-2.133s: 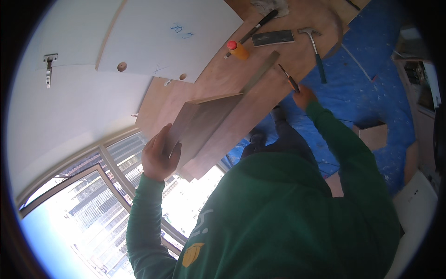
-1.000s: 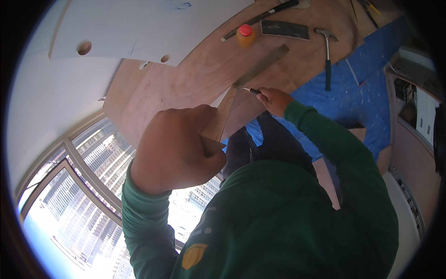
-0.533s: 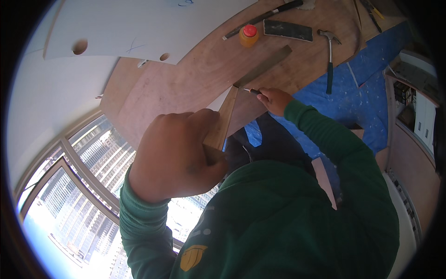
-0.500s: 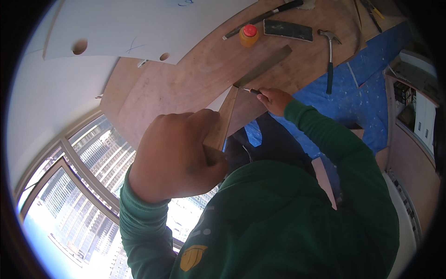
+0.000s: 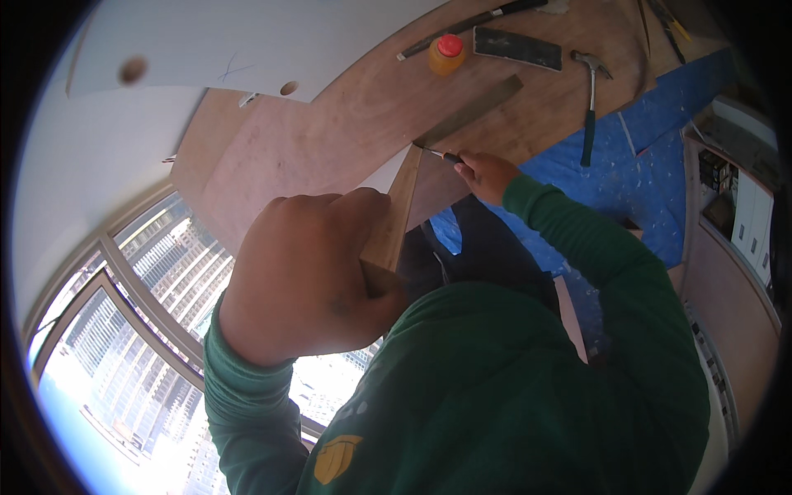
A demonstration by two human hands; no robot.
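My left hand (image 5: 301,272), large and close, is wrapped round one end of a pale wooden strip (image 5: 396,219). The strip slants away from me, its far end at the wooden tabletop (image 5: 289,157). A white surface (image 5: 386,175) shows beside it. In my right hand (image 5: 488,176) is a screwdriver-like tool (image 5: 451,157) with a dark handle and thin metal shaft. Its tip meets the strip's far end; the exact contact is too small to make out. From there a dark band (image 5: 470,111), perhaps a shadow, runs up the tabletop.
On the tabletop are a bottle with a red cap (image 5: 447,54), a dark rectangular block (image 5: 518,49), a long black-handled tool (image 5: 462,31) and a hammer (image 5: 591,107). A white panel with holes (image 5: 206,49) is at upper left. Blue sheeting (image 5: 635,186) covers the floor.
Both hands keep their hold on the strip and the tool, which stay together at the far end. The whole view has shifted slightly.
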